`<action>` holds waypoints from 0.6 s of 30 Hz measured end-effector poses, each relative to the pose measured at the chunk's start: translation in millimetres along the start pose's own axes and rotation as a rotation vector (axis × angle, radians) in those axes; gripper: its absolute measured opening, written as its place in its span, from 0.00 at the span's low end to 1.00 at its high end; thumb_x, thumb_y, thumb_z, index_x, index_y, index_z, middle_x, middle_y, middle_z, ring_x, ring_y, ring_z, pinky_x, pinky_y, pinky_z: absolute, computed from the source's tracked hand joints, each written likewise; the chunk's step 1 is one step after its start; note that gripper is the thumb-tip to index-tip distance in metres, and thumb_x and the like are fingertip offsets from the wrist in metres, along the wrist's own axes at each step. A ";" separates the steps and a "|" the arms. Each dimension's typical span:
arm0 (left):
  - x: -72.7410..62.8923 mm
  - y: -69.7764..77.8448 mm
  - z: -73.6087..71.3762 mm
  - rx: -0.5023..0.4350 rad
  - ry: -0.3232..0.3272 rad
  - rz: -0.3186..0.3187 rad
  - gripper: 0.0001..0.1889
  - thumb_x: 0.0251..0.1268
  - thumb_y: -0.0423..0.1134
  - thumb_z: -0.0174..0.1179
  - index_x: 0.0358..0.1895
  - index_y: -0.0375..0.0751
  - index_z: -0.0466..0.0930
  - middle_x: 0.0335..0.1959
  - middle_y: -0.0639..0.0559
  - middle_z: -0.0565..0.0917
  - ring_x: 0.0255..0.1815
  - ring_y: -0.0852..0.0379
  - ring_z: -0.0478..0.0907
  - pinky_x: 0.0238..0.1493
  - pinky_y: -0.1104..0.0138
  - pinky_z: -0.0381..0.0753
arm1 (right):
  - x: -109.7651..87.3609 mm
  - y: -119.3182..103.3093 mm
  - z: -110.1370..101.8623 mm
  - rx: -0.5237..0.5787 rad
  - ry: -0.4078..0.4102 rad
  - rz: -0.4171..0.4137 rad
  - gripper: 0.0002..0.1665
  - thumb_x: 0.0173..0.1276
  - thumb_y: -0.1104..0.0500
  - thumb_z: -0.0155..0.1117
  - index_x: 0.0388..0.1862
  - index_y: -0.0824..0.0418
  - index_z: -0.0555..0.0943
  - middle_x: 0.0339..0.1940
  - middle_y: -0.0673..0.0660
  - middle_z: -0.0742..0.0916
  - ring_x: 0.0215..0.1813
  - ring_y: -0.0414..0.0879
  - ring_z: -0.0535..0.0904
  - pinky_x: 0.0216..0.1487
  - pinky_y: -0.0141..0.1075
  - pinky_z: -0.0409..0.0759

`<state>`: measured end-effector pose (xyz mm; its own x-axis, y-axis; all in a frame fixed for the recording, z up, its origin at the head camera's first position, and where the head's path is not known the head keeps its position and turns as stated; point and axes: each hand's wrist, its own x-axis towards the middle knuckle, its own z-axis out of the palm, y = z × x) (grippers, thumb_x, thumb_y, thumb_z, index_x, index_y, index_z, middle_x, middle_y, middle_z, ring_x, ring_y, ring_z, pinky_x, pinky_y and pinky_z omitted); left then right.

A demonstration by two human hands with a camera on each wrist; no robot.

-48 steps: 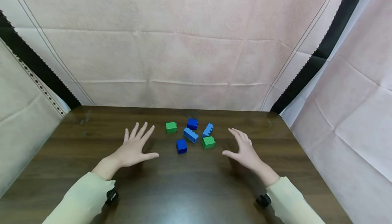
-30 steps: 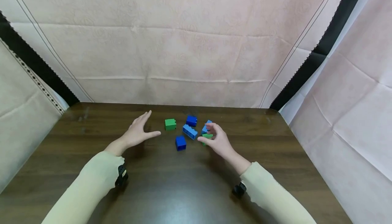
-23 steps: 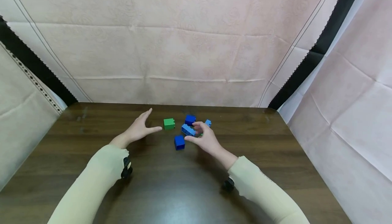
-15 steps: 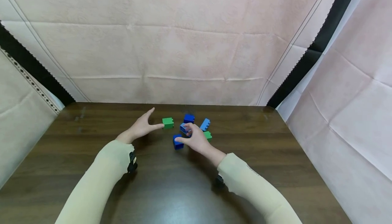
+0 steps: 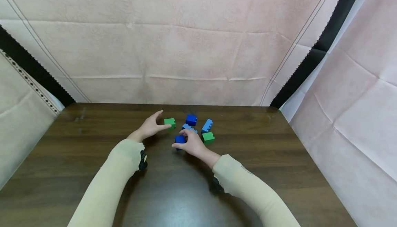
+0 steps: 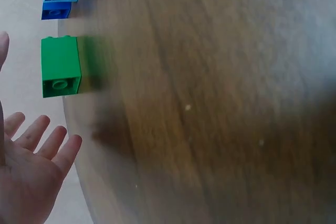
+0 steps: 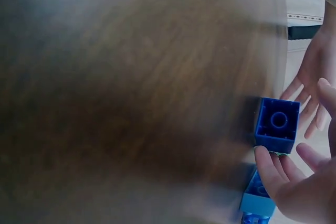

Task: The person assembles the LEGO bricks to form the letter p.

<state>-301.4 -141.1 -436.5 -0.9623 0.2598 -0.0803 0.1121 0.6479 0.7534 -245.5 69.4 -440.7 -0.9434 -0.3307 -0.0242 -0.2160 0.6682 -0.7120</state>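
My left hand (image 5: 151,127) is spread beside the left green toy brick (image 5: 169,121), its thumb crossing in front of that brick. In the left wrist view the fingers (image 6: 66,153) stand apart from the green brick (image 6: 61,61), which shows its hollow underside end. My right hand (image 5: 194,145) hovers around the front dark blue brick (image 5: 180,138), thumb and fingers parted on either side. From the right wrist, the fingertips (image 7: 261,153) lie close to the dark blue brick (image 7: 278,121), while the thumb is apart; contact is unclear.
Close by lie a second dark blue brick (image 5: 191,119), two lighter blue bricks, one partly behind my right hand (image 5: 188,127) and one further right, and another green brick (image 5: 208,137). The brown table (image 5: 173,192) ends at a pale cloth wall (image 5: 186,61).
From the right, my right hand has swept left past the right green brick to the front dark blue one. My left hand has moved right, up to the left green brick.
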 end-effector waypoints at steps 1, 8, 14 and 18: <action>0.5 0.5 0.8 -0.003 0.001 0.006 0.47 0.60 0.54 0.61 0.74 0.39 0.44 0.72 0.34 0.55 0.72 0.36 0.54 0.67 0.43 0.56 | 0.4 0.1 0.5 -0.011 -0.005 -0.001 0.32 0.57 0.46 0.69 0.56 0.60 0.74 0.54 0.59 0.80 0.57 0.52 0.75 0.56 0.45 0.76; 4.2 2.9 9.0 0.043 0.011 0.055 0.42 0.60 0.49 0.62 0.71 0.35 0.52 0.71 0.34 0.59 0.70 0.37 0.57 0.67 0.45 0.58 | 1.1 1.0 1.2 -0.044 -0.024 -0.010 0.27 0.59 0.49 0.68 0.54 0.60 0.75 0.55 0.61 0.79 0.57 0.54 0.74 0.57 0.47 0.75; 4.4 3.5 16.3 0.108 0.034 0.075 0.32 0.61 0.43 0.62 0.65 0.31 0.63 0.63 0.33 0.69 0.60 0.39 0.69 0.62 0.49 0.68 | -1.2 3.7 2.0 -0.025 -0.054 -0.011 0.26 0.59 0.50 0.69 0.53 0.59 0.74 0.54 0.60 0.79 0.56 0.53 0.74 0.56 0.47 0.76; 5.3 3.9 16.8 0.123 0.043 0.063 0.24 0.62 0.39 0.60 0.60 0.33 0.70 0.56 0.35 0.76 0.52 0.43 0.74 0.56 0.51 0.73 | -1.5 4.7 3.8 -0.024 -0.062 -0.015 0.26 0.57 0.46 0.69 0.49 0.59 0.74 0.49 0.57 0.81 0.50 0.48 0.76 0.52 0.42 0.78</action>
<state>-301.9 -125.1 -444.9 -0.9618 0.2738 -0.0055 0.1997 0.7148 0.6702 -244.1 70.5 -446.7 -0.9226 -0.3813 -0.0577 -0.2367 0.6780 -0.6959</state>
